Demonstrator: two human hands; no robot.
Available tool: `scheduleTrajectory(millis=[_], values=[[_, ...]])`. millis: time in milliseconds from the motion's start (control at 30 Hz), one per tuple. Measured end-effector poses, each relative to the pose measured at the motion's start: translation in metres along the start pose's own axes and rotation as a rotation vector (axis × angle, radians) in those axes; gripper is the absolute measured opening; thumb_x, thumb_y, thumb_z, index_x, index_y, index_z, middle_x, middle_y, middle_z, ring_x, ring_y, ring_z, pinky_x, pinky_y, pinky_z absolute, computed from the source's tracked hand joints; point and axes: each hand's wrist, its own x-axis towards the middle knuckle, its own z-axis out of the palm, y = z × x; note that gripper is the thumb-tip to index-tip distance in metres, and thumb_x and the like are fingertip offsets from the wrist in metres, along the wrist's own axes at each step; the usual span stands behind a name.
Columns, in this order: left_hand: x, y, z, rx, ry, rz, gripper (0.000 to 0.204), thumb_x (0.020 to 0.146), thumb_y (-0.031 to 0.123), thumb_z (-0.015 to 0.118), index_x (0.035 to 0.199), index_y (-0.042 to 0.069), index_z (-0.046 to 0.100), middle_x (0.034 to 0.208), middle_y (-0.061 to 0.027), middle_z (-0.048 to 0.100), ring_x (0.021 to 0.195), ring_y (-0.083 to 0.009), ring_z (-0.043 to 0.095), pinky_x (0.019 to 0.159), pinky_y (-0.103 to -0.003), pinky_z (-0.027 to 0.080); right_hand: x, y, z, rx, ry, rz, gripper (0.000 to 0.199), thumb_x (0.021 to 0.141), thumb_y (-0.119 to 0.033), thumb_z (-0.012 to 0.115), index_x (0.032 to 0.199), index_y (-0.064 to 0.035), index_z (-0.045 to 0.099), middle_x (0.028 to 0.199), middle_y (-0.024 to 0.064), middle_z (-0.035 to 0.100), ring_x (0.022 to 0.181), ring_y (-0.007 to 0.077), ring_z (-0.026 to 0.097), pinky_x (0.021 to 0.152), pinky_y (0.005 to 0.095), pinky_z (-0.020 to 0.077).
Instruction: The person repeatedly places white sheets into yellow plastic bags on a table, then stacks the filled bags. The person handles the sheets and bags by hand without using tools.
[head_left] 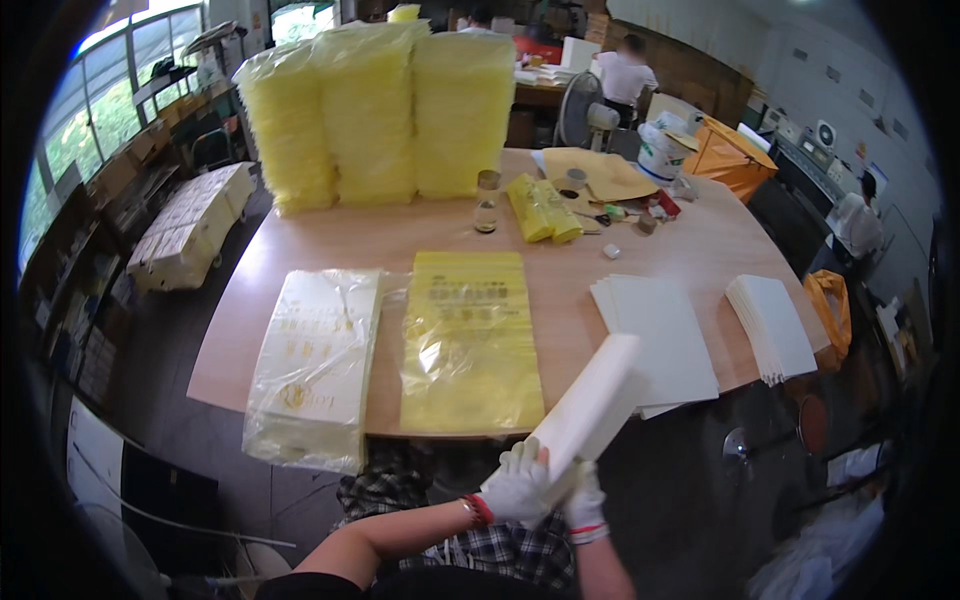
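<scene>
From the head view I see both gloved hands wrapped around one white paper stack, a flat block of sheets that tilts up and to the right, its lower end caught between the palms. My left hand is clenched on that lower end from the left, and my right hand clasps it from below (white gloves, red cuffs at the wrists). The stack hangs just off the near edge of the wooden table, over the dark floor. On the table, a yellow plastic bag lies flat near that edge, a clear-wrapped pale bundle just beside it on its left. Two white sheet piles lie toward the table's right edge.
</scene>
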Motion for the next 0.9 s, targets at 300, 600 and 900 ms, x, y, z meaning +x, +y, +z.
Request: scheduleTrajectory(millis=[300, 600, 900], values=[[0.029, -0.047, -0.131, 0.301, 0.779, -0.082, 0.068, 0.065, 0.024, 0.070, 0.124, 0.003, 0.043, 0.131, -0.0213, 0.038, 0.114, -0.0415, 0.043, 0.088, -0.044, 0.042, 0.007, -0.039, 0.022, -0.290, 0.058, -0.294, 0.044, 0.078, -0.022, 0.069, 0.109, 0.0025, 0.050, 0.099, 0.0081, 0.060, 0.084, 0.0164, 0.059, 0.074, 0.0296, 0.0490], [0.080, -0.158, -0.140, -1.377, 0.204, -0.227, 0.022, 0.085, 0.015, 0.055, 0.104, 0.004, 0.058, 0.094, -0.0044, 0.064, 0.075, -0.0116, 0.057, 0.064, -0.023, 0.046, -0.004, -0.100, 0.046, -1.349, -0.315, -0.670, 0.022, 0.069, -0.014, 0.063, 0.090, -0.0121, 0.064, 0.096, 0.0101, 0.062, 0.077, 0.0297, 0.061, 0.067, 0.0352, 0.0504], [0.059, -0.071, -0.072, -0.435, 0.124, -0.130, 0.037, 0.074, 0.019, 0.058, 0.109, 0.009, 0.051, 0.085, -0.0143, 0.059, 0.080, -0.0356, 0.058, 0.069, -0.044, 0.047, 0.095, -0.049, 0.096, -1.570, -0.282, 0.039, 0.042, 0.075, -0.032, 0.066, 0.105, -0.0073, 0.052, 0.097, 0.0174, 0.060, 0.089, 0.0348, 0.059, 0.074, 0.0414, 0.0469]])
